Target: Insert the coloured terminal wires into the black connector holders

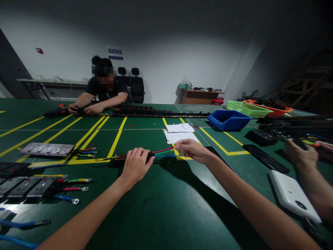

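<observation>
**Black module with coloured leads: body under one hand, lead ends in the other**

Position: on the green table, in front of the wearer, long side running roughly left to right.

Hands: left hand curled over the body, fingers on top, thumb on the near side at the right end; force not readable. Right hand pinching the red lead near its end, probably the green lead with it. Blue lead runs just below, its end apparently outside the pinch.

Handling (judged): body likely light and rigid, perhaps slightly slippery if smooth plastic. Leads should be springy, bending but not limp. Weakest place is probably where lead meets terminal. Best hold: body across its sides; each lead just behind its terminal.

Counts:
- Leads toward the right hand: 3 made out (red, green, blue).
- Pale-faced socket strip: 1, left, with 3 lead ends.
- Dark socket strip: 1, nearer; 3 outlet faces distinguishable, 4 ring-ended leads close by.
- White sheets: 2, overlapping, beyond the right hand.
- Bins: 3, being blue bin, green bin, orange bin.
- White device: 1, right.
- Others: 1 co-worker opposite; 2 more hands at the right edge.
</observation>
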A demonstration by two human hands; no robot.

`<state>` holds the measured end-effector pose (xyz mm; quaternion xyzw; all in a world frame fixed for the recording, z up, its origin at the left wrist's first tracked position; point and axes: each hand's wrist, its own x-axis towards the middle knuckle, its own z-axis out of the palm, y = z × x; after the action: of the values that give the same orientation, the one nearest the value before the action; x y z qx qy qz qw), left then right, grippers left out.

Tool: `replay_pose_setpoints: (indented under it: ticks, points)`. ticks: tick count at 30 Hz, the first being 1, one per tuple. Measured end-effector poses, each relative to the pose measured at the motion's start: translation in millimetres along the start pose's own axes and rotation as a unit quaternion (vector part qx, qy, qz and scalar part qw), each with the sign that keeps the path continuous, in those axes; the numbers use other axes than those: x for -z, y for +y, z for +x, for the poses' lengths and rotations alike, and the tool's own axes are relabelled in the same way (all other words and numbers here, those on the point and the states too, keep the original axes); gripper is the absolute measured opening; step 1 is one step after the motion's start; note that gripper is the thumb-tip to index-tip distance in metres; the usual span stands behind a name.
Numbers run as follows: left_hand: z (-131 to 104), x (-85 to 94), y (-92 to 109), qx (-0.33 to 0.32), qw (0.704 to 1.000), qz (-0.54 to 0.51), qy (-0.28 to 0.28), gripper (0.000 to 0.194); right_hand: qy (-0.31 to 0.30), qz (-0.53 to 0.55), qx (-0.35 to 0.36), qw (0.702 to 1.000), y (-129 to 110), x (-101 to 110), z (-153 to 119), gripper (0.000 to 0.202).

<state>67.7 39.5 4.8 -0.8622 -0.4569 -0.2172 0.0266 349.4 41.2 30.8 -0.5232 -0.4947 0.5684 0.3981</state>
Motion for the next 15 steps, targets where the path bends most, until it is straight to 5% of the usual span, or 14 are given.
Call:
replay_pose_setpoints:
  ticks: [6, 10, 15]
  points:
    - [0, -0.5, 0, 0.0, 1.0, 0.0, 0.003, 0.041, 0.011, 0.023, -0.006, 1.0, 6, 0, 4, 0.036]
    - [1, -1.2, 1, -0.001, 1.0, -0.001, 0.003, 0.042, 0.044, -0.078, 0.019, 0.996, 12, 3, 6, 0.032]
    - [1, -1.1, 1, 0.001, 1.0, 0.0, 0.004, 0.042, 0.003, -0.189, 0.025, 0.982, 16, 9, 7, 0.033]
